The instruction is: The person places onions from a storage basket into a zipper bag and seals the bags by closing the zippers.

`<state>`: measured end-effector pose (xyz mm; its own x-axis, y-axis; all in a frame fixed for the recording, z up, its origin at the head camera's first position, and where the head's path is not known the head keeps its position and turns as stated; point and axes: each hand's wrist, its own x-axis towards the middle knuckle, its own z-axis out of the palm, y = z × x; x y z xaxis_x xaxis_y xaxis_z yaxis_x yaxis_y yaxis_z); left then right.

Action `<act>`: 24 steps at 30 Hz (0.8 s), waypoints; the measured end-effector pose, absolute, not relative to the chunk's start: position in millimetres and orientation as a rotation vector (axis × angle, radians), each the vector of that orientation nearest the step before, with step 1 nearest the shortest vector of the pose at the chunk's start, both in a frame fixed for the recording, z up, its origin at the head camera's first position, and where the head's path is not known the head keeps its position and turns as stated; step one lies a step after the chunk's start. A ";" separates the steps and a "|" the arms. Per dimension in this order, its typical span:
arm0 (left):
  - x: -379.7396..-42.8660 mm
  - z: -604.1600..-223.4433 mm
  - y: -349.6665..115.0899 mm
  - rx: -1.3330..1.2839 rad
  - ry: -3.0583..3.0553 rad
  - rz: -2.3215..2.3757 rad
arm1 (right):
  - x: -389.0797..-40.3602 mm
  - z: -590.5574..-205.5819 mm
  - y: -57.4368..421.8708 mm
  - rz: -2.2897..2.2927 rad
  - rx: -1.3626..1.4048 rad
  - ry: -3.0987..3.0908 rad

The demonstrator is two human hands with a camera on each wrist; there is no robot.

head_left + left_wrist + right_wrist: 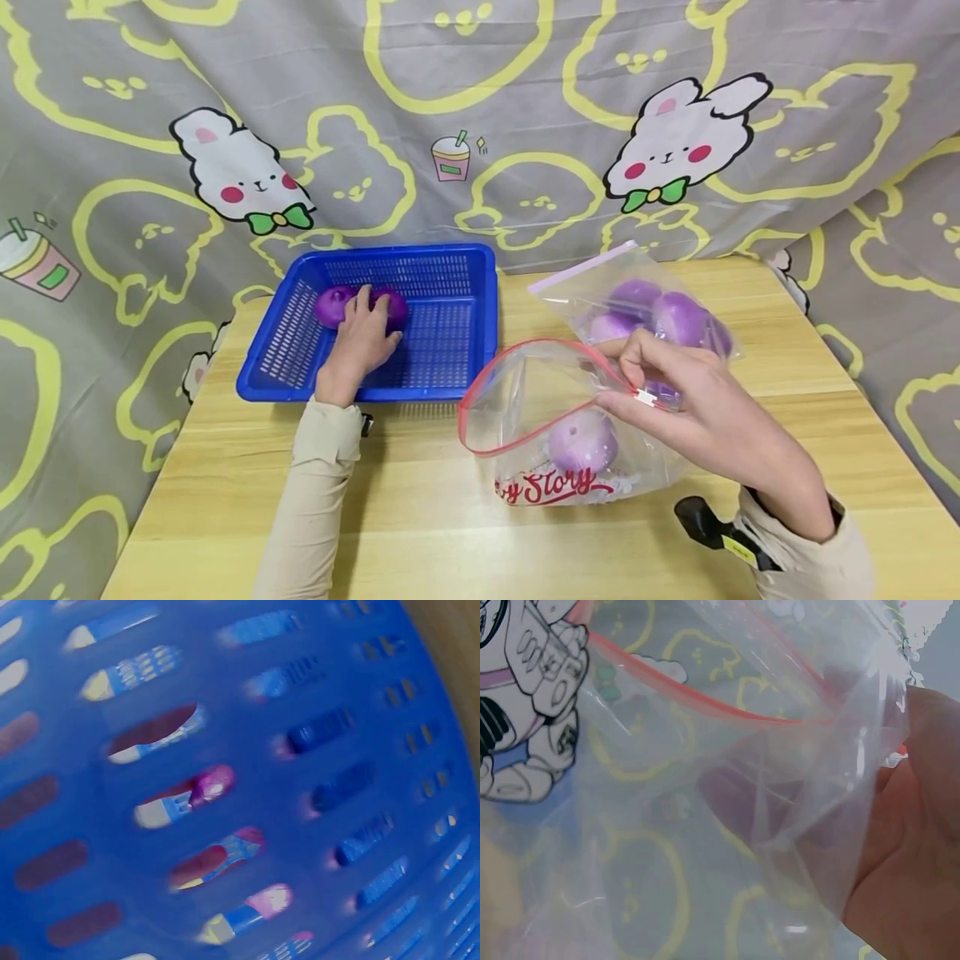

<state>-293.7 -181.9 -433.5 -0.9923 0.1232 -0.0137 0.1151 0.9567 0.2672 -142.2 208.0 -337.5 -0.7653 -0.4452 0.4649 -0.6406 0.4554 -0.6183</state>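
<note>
Inside the blue plastic basket (480, 333), two glossy purple onions (330, 308) lie side by side. My left hand (363, 333) reaches in over them, fingers and thumb curled round the right-hand one and partly covering it. My right hand (690, 400) pinches the rim of a clear zip bag (517, 392) with a red edge, near its white slider (645, 397). The bag's mouth gapes toward the basket, and a paler-looking onion (583, 442) shows in it. In the right wrist view, the thumb and fingers hold the bag's red edge (705, 701).
Behind the right hand lies another clear bag (581, 283), with a lilac top strip and several purple onions (678, 317) inside. Everything rests on a wooden table (420, 517) against a patterned cloth (525, 83). The left wrist view is filled by the basket's slotted wall (247, 787).
</note>
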 end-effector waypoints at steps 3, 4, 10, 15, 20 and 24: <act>-294.5 -434.6 -182.6 0.221 3.058 0.440 | -142.6 -338.1 207.9 1.204 0.939 -2.468; -294.6 -434.8 -182.6 0.234 3.058 0.444 | -142.8 -338.2 207.7 1.207 0.940 -2.466; -295.7 -436.2 -180.9 0.227 3.126 0.399 | -143.2 -338.2 207.4 1.214 0.950 -2.460; -297.4 -436.0 -178.7 0.190 3.155 0.378 | -142.5 -336.3 207.7 1.207 0.932 -2.465; -295.0 -435.3 -180.1 0.205 3.076 0.389 | -142.2 -335.9 207.4 1.219 0.925 -2.476; -292.5 -434.3 -183.1 0.255 3.054 0.399 | -141.8 -336.1 207.4 1.233 0.929 -2.488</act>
